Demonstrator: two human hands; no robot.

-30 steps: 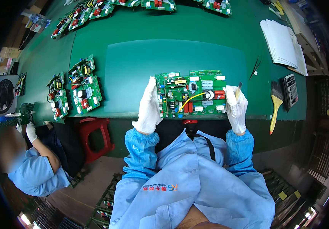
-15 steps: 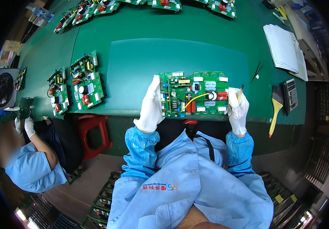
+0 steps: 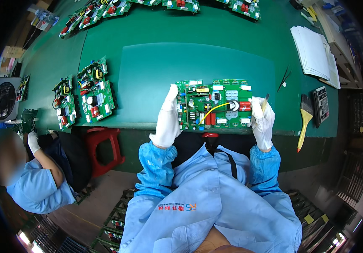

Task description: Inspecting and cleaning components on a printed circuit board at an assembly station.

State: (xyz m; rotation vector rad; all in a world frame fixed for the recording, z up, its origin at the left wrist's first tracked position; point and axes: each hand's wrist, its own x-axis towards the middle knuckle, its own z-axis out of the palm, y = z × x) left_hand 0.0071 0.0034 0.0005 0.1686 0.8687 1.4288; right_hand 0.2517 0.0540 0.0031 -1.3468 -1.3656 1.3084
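A green circuit board [image 3: 214,103] is held level over the near edge of the green table, its parts facing up. It carries red capacitors, white blocks, a round black-and-white part and a curved yellow wire [image 3: 213,110]. My left hand [image 3: 166,122], in a white glove, closes on the board's left end. The right end is gripped by my right hand [image 3: 263,124], gloved too. A slim tool with a dark tip [image 3: 267,98] pokes up from the right hand; its kind is unclear. The fingertips under the board are hidden.
Left of the mat [image 3: 147,76] lie two similar boards [image 3: 95,95]; several more line the far edge. To the right are tweezers [image 3: 283,80], a paintbrush [image 3: 304,120], a calculator [image 3: 321,107] and papers [image 3: 312,52]. A co-worker [image 3: 40,181] sits left, near a red stool [image 3: 105,147] and a fan [image 3: 4,99].
My hands and the board have hardly moved. At the left, the co-worker's head has shifted slightly up toward the table.
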